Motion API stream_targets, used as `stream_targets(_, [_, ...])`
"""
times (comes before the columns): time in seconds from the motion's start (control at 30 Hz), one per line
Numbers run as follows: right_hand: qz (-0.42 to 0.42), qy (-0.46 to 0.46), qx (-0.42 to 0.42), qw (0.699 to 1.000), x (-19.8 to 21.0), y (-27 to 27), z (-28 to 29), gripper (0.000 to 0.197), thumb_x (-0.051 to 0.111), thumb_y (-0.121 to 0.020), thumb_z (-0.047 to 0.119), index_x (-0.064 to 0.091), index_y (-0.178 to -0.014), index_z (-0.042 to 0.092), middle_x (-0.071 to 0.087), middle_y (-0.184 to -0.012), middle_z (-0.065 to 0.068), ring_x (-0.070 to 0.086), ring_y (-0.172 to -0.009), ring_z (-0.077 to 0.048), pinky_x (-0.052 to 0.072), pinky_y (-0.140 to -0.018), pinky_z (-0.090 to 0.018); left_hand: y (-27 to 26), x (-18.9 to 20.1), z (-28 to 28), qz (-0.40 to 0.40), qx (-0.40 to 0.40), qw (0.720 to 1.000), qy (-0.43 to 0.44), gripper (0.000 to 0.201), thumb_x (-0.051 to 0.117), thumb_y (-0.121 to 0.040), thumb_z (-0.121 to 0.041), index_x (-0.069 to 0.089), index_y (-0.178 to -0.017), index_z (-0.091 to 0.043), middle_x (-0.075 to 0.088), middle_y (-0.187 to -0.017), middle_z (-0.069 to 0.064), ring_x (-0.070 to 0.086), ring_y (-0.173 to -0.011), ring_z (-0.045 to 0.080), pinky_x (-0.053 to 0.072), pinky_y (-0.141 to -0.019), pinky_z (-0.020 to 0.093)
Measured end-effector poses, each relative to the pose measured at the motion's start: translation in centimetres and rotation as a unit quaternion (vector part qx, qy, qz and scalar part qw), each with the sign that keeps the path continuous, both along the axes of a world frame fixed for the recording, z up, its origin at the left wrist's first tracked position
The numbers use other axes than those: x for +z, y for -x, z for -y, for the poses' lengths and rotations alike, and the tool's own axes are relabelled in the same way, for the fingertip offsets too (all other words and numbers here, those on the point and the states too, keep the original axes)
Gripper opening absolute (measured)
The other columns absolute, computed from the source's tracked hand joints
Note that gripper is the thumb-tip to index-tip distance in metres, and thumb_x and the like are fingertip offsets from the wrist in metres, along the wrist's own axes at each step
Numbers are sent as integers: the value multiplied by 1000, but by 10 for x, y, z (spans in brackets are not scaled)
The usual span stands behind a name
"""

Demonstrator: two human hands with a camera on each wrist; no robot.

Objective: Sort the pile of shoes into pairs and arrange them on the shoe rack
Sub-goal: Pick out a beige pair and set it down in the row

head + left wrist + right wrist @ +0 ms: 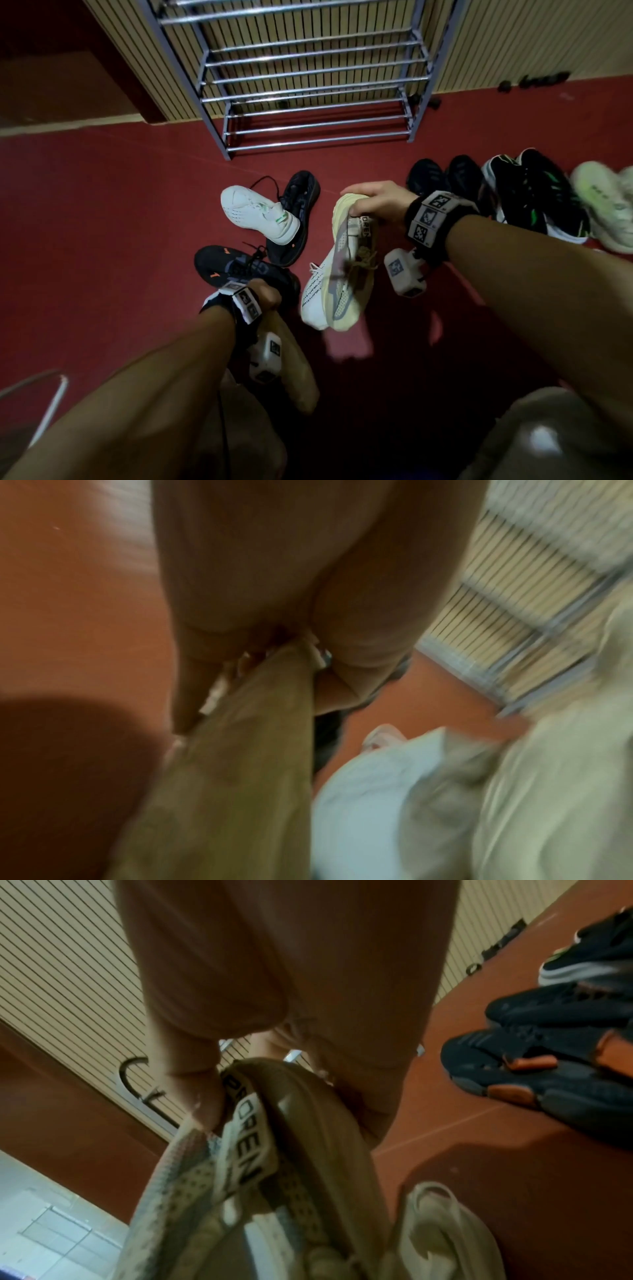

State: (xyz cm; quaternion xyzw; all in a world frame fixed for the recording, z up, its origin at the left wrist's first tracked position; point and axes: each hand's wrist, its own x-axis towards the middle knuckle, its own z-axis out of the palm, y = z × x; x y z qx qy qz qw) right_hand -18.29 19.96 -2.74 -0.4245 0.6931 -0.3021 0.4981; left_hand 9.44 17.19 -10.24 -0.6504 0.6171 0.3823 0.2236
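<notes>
My right hand (370, 202) grips the heel of a cream knit sneaker (346, 274), which hangs toe down above the red floor; its heel tab (246, 1139) reads "OPEN". A white knit shoe (313, 296) shows right beside it, and I cannot tell whether it is held or on the floor. Low at the left, my left hand (265, 296) grips a tan-soled shoe (294, 370), its sole (240, 777) facing the wrist camera. The metal shoe rack (308, 85) stands against the slatted wall with bare shelves.
A white sneaker (257, 212) lies on a black one (298, 205); a black sneaker with orange marks (233, 265) sits by my left hand. Along the right stand black shoes (442, 178), black-green ones (534, 195) and a pale green one (606, 205).
</notes>
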Motion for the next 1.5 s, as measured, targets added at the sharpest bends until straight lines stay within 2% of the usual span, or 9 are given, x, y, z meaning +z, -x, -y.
stream_targets(0.07, [-26, 7, -12, 1000, 10, 2, -5, 41, 68, -78, 9, 70, -113, 30, 68, -87, 12, 60, -75, -5, 46, -64, -16, -7, 14, 7, -30, 39, 998, 37, 20, 62, -79, -11, 49, -64, -13, 55, -45, -5, 55, -37, 7, 39, -37, 12])
stream_targets(0.2, [-54, 28, -27, 998, 32, 6, -19, 45, 67, -65, 12, 73, -96, 44, 73, -85, 10, 60, -68, -10, 46, -66, -28, 34, 51, 21, -174, 58, 976, 118, 15, 48, -88, -4, 62, -91, -7, 61, -82, 10, 58, -76, 24, 50, -68, 29])
stream_targets(0.3, [-62, 44, -35, 996, 52, 15, -32, 47, 68, -65, 14, 72, -100, 44, 75, -97, 0, 62, -70, -14, 48, -64, -26, 49, 90, 22, -312, 116, 941, 60, 14, 52, -91, 3, 57, -86, -10, 62, -78, 11, 55, -63, 24, 48, -55, 29])
stream_targets(0.4, [-68, 66, -67, 993, 67, 31, -42, 44, 71, -72, 8, 67, -110, 31, 69, -96, 4, 65, -76, -12, 53, -64, -23, 65, 116, 22, -358, 92, 926, 80, 22, 52, -89, 12, 67, -94, -3, 64, -86, 12, 60, -73, 26, 54, -72, 38])
stream_targets(0.53, [-89, 82, -133, 984, 79, 49, -58, 37, 80, -61, 15, 62, -91, 26, 64, -88, 0, 62, -75, -18, 53, -66, -33, 81, 127, 20, -375, 107, 913, 116, 21, 55, -90, 2, 64, -82, -16, 64, -74, 10, 60, -59, 21, 50, -45, 23])
stream_targets(0.9, [-115, 65, -179, 975, 78, 126, -119, 40, 85, -50, 24, 75, -88, 32, 74, -93, 6, 70, -91, -16, 57, -86, -37, 176, 116, -18, -417, 95, 902, 62, 20, 63, -84, 1, 61, -74, -16, 63, -59, 5, 57, -43, 17, 43, -37, 18])
stream_targets(1.07, [-158, 8, -169, 973, 64, 155, -152, 50, 81, -67, 17, 71, -116, 24, 73, -104, 4, 68, -89, -12, 54, -73, -21, 229, 93, -49, -419, 33, 907, -5, 17, 65, -85, 0, 64, -78, -16, 66, -69, 10, 60, -58, 23, 48, -55, 27])
stream_targets(1.27, [-158, -64, -159, 972, 25, 184, -167, 52, 76, -71, 13, 68, -122, 18, 68, -119, 2, 64, -104, -15, 53, -81, -27, 264, 52, -68, -401, -11, 916, -26, 6, 67, -89, -8, 69, -94, -9, 68, -70, 8, 61, -56, 19, 47, -49, 23])
stream_targets(1.5, [-197, -116, -104, 968, -32, 189, -164, 46, 72, -80, 17, 65, -126, 13, 60, -134, -4, 55, -123, -18, 46, -97, -27, 278, -6, -68, -366, -64, 926, -62, 25, 60, -94, -5, 65, -71, -13, 63, -51, -4, 58, -47, 13, 45, -42, 18])
